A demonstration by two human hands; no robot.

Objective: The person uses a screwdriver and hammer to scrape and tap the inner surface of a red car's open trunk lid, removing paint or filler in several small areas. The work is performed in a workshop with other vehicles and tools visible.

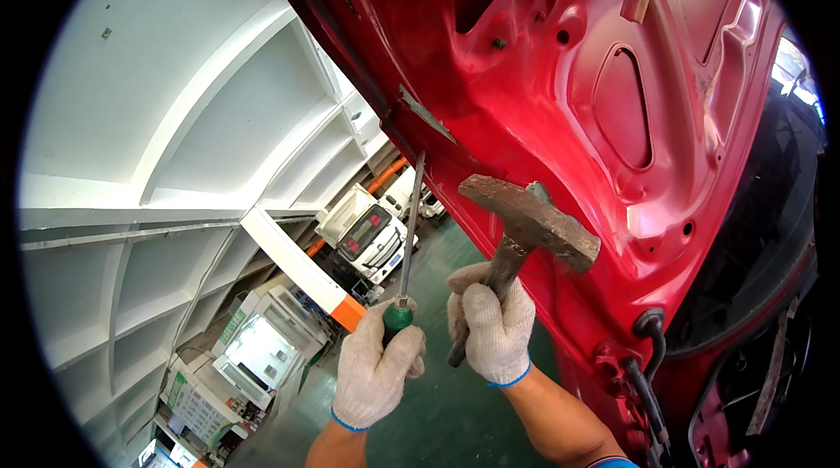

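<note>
Both of my hands wear white knitted gloves with blue cuffs. My left hand (378, 372) is wrapped round the green handle of a long screwdriver (411, 236). Its shaft points up, and the tip meets or overlaps the edge of a red vehicle panel (516, 118); contact is hard to tell. My right hand (494, 328) grips a worn hammer (529, 219) by its handle close under the head. The rusty hammer head is raised in front of the red panel, to the right of the screwdriver. A scraped grey patch (426, 114) shows on the panel near the screwdriver tip.
The raised red panel has holes and pressed recesses, with a black strut (646, 398) at its lower end. A dark windscreen (744, 214) lies at right. Behind are a white truck (372, 236), a white and orange post (302, 267) and a green floor (437, 415).
</note>
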